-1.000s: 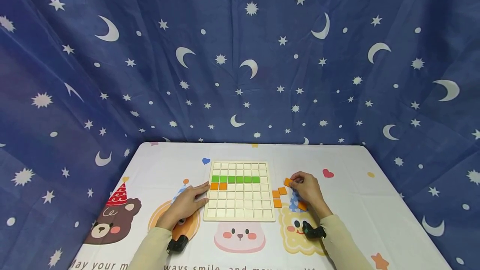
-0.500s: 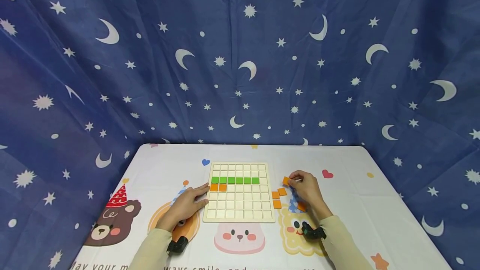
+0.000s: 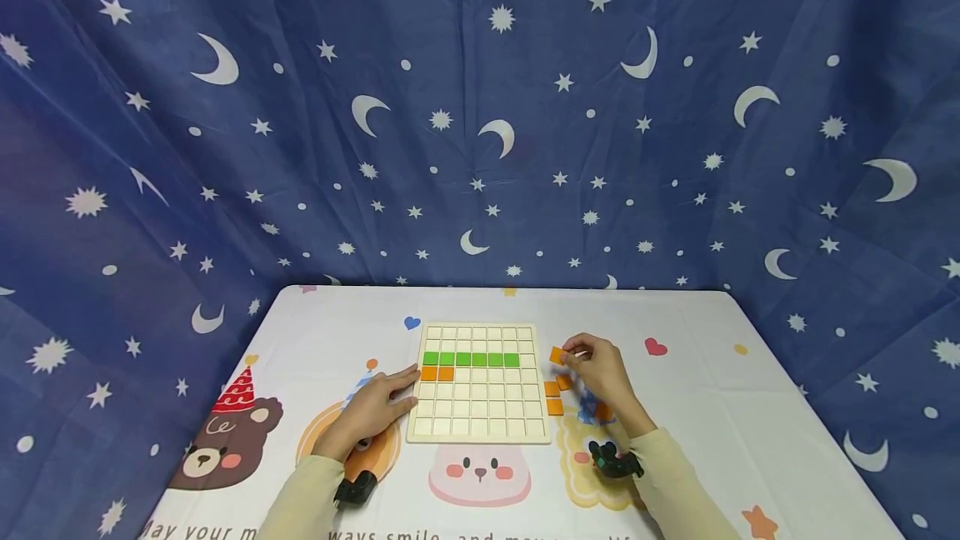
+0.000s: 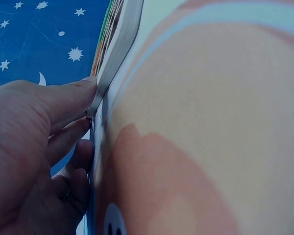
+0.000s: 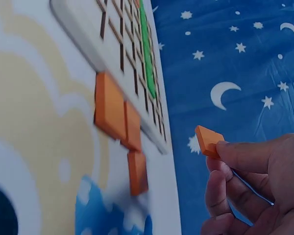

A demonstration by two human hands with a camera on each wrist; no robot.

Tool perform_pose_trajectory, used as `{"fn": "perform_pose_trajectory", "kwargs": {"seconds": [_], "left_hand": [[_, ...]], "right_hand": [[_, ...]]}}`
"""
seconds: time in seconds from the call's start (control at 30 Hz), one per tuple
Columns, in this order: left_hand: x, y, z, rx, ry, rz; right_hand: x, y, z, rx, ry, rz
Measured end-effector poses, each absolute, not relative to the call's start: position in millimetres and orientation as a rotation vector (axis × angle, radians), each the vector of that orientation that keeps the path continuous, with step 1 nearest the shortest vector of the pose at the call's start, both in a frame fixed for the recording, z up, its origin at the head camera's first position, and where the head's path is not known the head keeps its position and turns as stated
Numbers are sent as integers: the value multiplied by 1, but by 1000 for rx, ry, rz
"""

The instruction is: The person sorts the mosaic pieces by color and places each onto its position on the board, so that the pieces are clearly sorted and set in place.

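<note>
1. Fingers (image 5: pixel 242 155) of the right hand (image 3: pixel 603 369): we see them pinching an orange tile (image 5: pixel 207 141) by one side, raised just beside the board.
2. Left hand (image 3: pixel 375 405): its fingers lie extended and spread, touching the board's left edge, we judge to steady it.
3. Board (image 3: pixel 480 409): a row of green tiles (image 3: pixel 479 359); in the row just nearer us, two set orange tiles (image 3: pixel 446 374) at the left end, the rest bare.
4. Loose tiles (image 3: pixel 554 407): also orange, on the surface (image 3: pixel 682 340) at the board's right, one partly hidden behind the right hand.
5. Step in hand: we take it as the tile's transfer; the next move calls for reaching left, probably to the third cell, and lowering it square.
</note>
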State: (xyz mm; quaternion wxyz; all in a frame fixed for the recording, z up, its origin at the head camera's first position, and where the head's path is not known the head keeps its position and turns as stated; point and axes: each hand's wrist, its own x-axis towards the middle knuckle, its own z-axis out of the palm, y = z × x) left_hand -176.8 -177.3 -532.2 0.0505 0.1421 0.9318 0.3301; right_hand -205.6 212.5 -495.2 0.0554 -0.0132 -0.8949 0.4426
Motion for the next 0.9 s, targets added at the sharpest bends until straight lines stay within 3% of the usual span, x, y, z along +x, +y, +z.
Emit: {"fn": "perform_pose_trajectory", "kwargs": {"seconds": [0.9], "left_hand": [[-178,-179,-531,472,2827,1002]], "right_hand": [[-200,145,-485,109,-2718,1487]]}}
